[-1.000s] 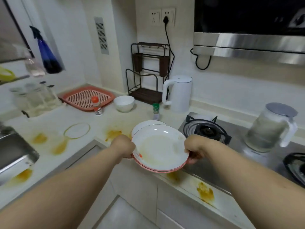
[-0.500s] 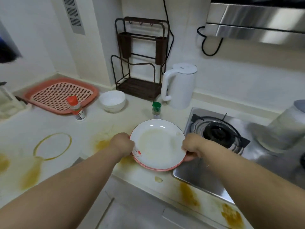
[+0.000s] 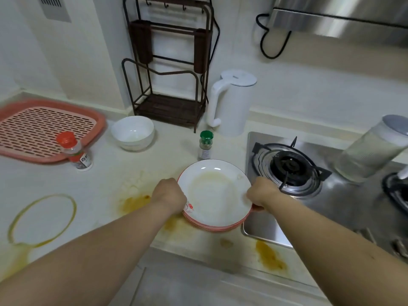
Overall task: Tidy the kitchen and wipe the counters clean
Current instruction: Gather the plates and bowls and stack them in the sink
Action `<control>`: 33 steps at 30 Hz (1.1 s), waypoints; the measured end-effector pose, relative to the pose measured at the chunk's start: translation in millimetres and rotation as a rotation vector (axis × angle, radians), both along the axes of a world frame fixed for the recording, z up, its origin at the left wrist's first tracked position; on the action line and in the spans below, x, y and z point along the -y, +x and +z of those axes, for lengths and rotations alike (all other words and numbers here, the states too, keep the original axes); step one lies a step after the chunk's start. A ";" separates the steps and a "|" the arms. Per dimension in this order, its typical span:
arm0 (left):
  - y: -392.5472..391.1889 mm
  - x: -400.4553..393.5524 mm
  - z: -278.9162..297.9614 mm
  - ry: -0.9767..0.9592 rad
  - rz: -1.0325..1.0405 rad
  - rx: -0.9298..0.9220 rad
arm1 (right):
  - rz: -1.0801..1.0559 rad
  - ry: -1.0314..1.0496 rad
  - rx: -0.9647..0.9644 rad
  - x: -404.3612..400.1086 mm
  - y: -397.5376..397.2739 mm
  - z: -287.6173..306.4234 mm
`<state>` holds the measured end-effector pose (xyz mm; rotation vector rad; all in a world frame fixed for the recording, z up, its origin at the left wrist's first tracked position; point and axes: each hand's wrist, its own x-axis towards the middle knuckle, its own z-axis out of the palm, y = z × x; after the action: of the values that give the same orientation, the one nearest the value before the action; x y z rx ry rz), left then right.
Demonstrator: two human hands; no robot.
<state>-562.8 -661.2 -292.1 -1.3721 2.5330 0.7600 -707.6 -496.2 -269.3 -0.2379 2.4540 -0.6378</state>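
Both hands clamp the stack of plates at frame centre, left hand on its left rim, right hand on its right, fingers curled under; the pink drain tray lies well off toward the left edge, so I judge the carry goes leftward over the stained counter

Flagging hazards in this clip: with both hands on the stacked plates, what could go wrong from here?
The plates are held only at the rims by the left hand and right hand; the greasy top plate could slip. Moving forward, they could knock over the green-capped shaker. Set down, they might pick up the orange stains.
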 end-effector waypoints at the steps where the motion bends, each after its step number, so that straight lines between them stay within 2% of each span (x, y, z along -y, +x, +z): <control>1: -0.6 1.0 -0.6 0.010 0.003 -0.007 | 0.004 0.008 -0.005 0.6 -0.7 -1.7; 5: -3.8 8.8 -4.2 0.130 0.061 -0.048 | -0.038 0.002 0.025 -0.2 -0.8 -1.0; 9: -6.0 12.1 -12.7 0.282 0.098 -0.100 | -0.095 -0.072 0.149 -1.7 -5.9 -10.9; 12: -7.2 9.9 -16.4 0.265 0.123 -0.117 | -0.121 -0.136 0.214 -3.9 -7.0 -14.7; 17: -3.0 2.3 -14.3 0.284 0.219 -0.198 | -0.059 -0.141 0.198 -5.0 -7.9 -16.0; 27: 68.6 -21.0 31.9 0.354 0.507 -0.438 | 0.218 -0.267 0.243 17.5 10.5 36.4; 30: 116.1 -22.6 42.7 0.359 0.649 -0.498 | 0.373 -0.283 0.264 43.1 38.5 45.7; 33: 187.8 -25.7 63.8 0.282 0.830 -0.532 | 0.561 -0.281 0.284 80.7 97.4 54.5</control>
<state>-375.0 -635.5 -228.3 -2.3611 1.9388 1.7323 -610.3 -576.9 -214.8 -0.8493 1.8948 -0.6994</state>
